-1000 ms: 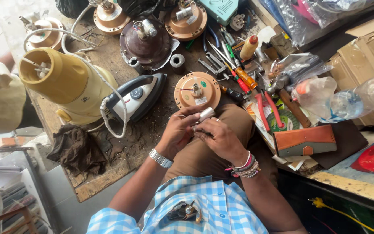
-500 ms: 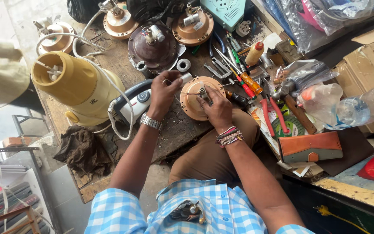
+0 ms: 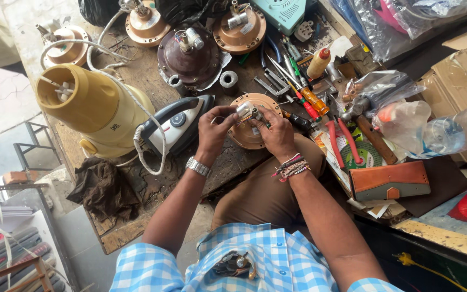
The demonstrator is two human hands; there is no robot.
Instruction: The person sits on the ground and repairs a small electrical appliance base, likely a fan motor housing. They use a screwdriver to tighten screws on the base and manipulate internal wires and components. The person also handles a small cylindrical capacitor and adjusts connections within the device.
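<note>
We take the round copper-coloured motor plate (image 3: 249, 130) as the reference part. It lies flat on the wooden bench (image 3: 136, 216), at the near edge, directly above our knee. A small silver terminal part (image 3: 242, 109) stands at the top of the plate.

Our left hand (image 3: 215, 130) is closed on the left rim of the plate, thumb and fingers pinched toward the silver part. Our right hand (image 3: 275, 131) covers the right side of the plate, fingers curled down onto it. Its grip appears to pinch a small fitting at the centre, but the fingers hide the contact, so we cannot tell what it holds.

Just left of the plate lies a black and grey clothes iron (image 3: 177, 123), with its white cord (image 3: 139, 146) looped beside it. Further left stands a yellow mixer body (image 3: 93, 111). Behind the plate sits a dark brown motor plate (image 3: 190, 59), with two more copper-coloured plates near it. Right of the plate lie screwdrivers (image 3: 306, 97) and red-handled pliers (image 3: 341, 141). Beyond them rests a tan leather pouch (image 3: 389, 181).
</note>
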